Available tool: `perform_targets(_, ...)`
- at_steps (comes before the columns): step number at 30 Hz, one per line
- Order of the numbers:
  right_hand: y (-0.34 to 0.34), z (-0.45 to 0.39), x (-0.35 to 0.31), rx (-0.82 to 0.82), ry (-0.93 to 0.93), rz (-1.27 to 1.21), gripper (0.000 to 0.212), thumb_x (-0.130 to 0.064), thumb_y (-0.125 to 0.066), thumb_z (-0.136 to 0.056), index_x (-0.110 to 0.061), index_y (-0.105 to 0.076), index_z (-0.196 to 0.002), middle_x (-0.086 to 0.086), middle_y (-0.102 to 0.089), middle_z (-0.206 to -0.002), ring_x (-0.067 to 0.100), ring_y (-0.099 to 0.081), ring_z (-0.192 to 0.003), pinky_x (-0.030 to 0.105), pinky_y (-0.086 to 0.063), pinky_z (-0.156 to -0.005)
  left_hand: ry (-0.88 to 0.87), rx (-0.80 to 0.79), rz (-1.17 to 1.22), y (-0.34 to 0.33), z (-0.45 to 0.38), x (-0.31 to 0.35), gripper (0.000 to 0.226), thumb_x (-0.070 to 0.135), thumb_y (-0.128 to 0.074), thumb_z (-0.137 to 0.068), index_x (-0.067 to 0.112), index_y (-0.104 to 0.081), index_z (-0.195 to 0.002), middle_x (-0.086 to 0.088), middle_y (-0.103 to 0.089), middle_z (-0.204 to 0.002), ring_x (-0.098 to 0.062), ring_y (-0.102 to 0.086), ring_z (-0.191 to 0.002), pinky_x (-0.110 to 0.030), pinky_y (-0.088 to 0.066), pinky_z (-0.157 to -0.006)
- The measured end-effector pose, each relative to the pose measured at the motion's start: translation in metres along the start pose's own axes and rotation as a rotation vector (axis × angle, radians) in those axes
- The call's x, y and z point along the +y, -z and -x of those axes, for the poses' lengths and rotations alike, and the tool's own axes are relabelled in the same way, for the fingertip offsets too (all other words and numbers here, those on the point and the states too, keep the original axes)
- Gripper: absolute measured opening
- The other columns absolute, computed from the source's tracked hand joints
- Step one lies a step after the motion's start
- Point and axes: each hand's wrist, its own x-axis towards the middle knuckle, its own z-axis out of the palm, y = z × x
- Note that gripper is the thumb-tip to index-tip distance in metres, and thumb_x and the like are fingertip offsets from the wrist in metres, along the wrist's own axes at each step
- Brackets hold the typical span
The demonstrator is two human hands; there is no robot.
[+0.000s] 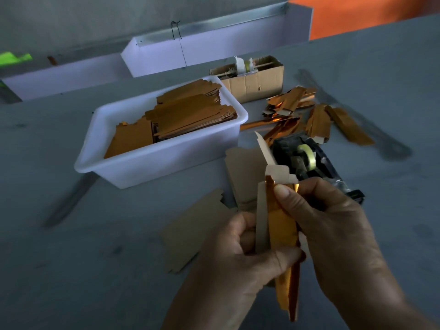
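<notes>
1. L hand (238, 258) & R hand (333, 225) were both clamped on the gold carton (281, 229), held up just in front of the tape dispenser (307, 160).
2. Best bet was prob to fold along creases, edges flush, flaps free before taping.

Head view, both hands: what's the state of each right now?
Left hand: closed, gripping the lower part of the gold carton blank.
Right hand: closed, pinching the same blank near its top flap.
</notes>
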Motion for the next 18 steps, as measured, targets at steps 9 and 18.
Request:
perform_targets(9,-0.0012,0.0062,-0.0006,-0.020,-0.010,-0.046,0.037,-0.050,-0.069,-0.053,-0.026,-0.070,-0.081,0.004,-0.071,-0.074,0.020,-0.069,-0.065,0.022,-0.051,-0.049,-0.081,0.101,-0.041,-0.0065,-0.0016,0.0018,0.028,0.031,-0.074,-0.064,0.037,-0.067,-0.091,0.003,-0.076,-0.083,-0.012,-0.073,-0.079,-0.028,-0.054,-0.070)
perform_targets(18,0.0028,0.0078,0.0039,-0.023,-0.031,-0.076,0.027,-0.045,-0.058,-0.072,-0.030,-0.073,-0.088,0.004,-0.073,-0.081,0.020,-0.070,-0.079,0.032,-0.057,-0.062,-0.042,0.107,-0.035,-0.0048,-0.0031,-0.0065,0.071,0.050,-0.084,-0.042,0.031,-0.063,-0.107,0.001,-0.075,-0.097,-0.015,-0.072,-0.091,-0.038,-0.055,-0.083)
